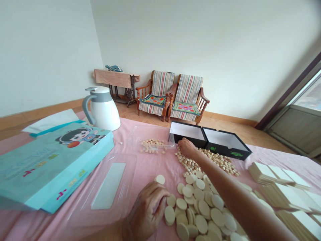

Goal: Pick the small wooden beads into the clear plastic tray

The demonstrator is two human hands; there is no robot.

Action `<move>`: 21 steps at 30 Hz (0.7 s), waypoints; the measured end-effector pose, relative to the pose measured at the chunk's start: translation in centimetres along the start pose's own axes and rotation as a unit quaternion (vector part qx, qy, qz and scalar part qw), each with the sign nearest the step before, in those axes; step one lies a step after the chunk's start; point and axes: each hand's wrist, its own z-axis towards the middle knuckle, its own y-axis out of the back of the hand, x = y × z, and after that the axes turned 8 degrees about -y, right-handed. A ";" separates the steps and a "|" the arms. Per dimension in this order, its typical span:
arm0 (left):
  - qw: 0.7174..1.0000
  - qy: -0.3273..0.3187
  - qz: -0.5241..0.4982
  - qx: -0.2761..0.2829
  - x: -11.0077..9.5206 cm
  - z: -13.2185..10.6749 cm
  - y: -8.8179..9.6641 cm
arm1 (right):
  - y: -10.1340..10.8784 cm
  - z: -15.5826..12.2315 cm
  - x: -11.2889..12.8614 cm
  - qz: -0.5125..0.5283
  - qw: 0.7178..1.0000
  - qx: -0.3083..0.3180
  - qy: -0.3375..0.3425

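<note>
My right hand (187, 148) reaches far across the pink table and rests, fingers curled down, on a heap of small pale beads (208, 160) in front of an open black box (213, 140). What its fingers hold is hidden. Close to me, my left hand (147, 209) lies curled at the edge of a pile of flat round wooden discs (200, 207), fingertips touching a disc. A clear plastic tray (152, 139) with several small beads sits left of the right hand.
A white jug (102, 108) stands at the back left. A light blue bag (50, 160) lies flat on the left. A clear lid (110, 187) lies beside my left hand. Stacks of pale rectangular blocks (283, 190) fill the right side. Two chairs stand by the wall.
</note>
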 end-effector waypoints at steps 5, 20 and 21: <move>1.000 0.000 0.001 -0.007 0.1 -0.1 -0.1 | -0.3 -0.3 0.1 0.024 0.999 -0.023 -0.001; 1.000 0.014 -0.012 -0.011 0.1 0.1 -0.1 | 4.2 0.5 1.2 0.310 0.937 -0.160 -0.008; 1.000 0.014 -0.010 -0.011 0.2 0.1 -0.1 | 3.8 0.6 1.0 0.266 0.953 -0.145 -0.015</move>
